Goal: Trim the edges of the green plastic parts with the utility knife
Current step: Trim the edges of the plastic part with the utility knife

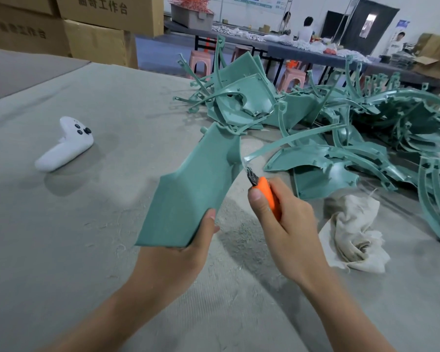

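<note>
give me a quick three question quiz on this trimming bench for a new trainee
1. True or false: the left hand holds the green panel by its near edge.
2. What lies on the table just right of the right hand? A) crumpled cloth B) tape roll C) scissors
3. Fill in: the right hand grips a knife with an ___ handle, its blade at the panel's right edge.
Key: 1 true; 2 A; 3 orange.
</note>
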